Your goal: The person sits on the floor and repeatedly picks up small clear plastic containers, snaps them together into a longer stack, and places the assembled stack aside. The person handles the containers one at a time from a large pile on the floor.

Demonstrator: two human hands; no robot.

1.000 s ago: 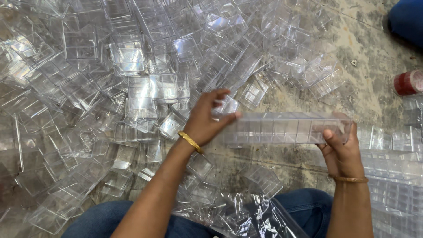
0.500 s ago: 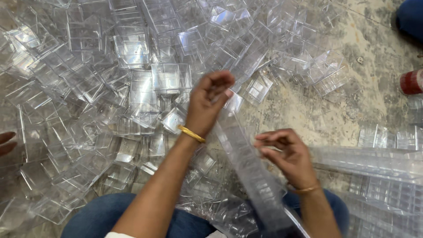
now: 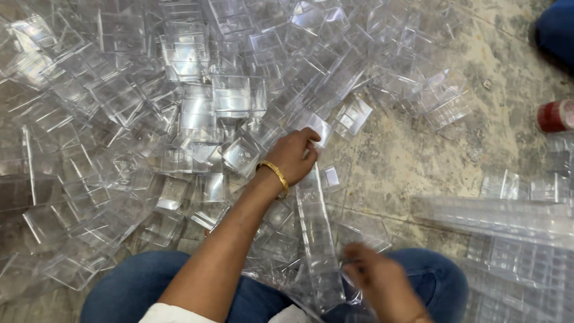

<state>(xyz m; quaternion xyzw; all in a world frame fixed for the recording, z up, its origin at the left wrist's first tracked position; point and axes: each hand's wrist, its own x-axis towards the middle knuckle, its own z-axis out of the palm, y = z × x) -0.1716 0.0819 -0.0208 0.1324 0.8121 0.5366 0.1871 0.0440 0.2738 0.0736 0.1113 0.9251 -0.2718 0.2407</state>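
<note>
You have two bare hands in view: your left hand point(image 3: 294, 154) near centre and your right hand point(image 3: 382, 284), blurred, at five o'clock. One gold bangle point(image 3: 275, 175) shows on the left wrist. One long stack of nested clear plastic boxes point(image 3: 317, 239) runs between them. One red cylinder point(image 3: 555, 116) sits at three o'clock. The loose clear plastic square boxes point(image 3: 238, 96) are too many to count

A heap of boxes point(image 3: 197, 113) covers the floor point(image 3: 418, 155) ahead and to your left; a stacked column point(image 3: 317, 239) lies between your knees, more stacks point(image 3: 508, 239) to your right.
</note>
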